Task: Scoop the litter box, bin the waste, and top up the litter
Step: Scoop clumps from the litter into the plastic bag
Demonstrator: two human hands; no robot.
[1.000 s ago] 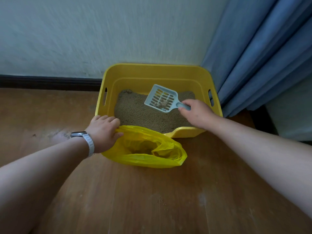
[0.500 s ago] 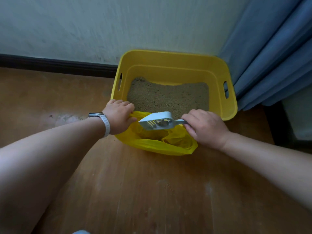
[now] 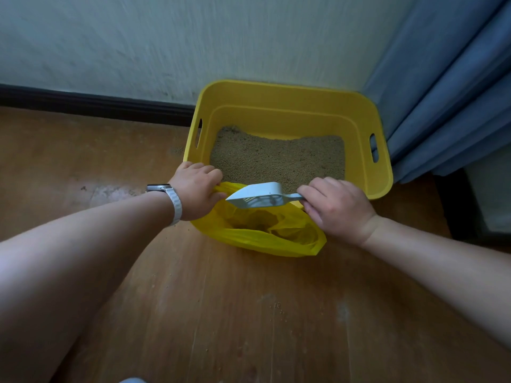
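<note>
Two grips are at work just right of the frame's middle. My right hand (image 3: 338, 210) is closed around the handle of the pale blue scoop (image 3: 257, 196), which hangs tipped on edge over the open mouth of the yellow bag (image 3: 265, 236). My left hand (image 3: 197, 194), watch (image 3: 168, 199) on the wrist, pinches the bag's near-left rim and holds it up and open against the front wall of the litter box (image 3: 383, 175).

To do this well, I judge the scoop should turn fully over while low inside the mouth, with a small shake so clumps clear the slots; the left hand should keep the rim taut so nothing slides down between bag and box onto the floor (image 3: 221, 313), where a few grains already lie.

The bag sits on the floor touching the box's front; its inside is creased and shadowed, so I cannot tell how much waste it holds. The box, against the wall beside the blue curtain (image 3: 448, 87) at upper right, holds a sandy litter (image 3: 276, 158) bed banked higher toward the back.
</note>
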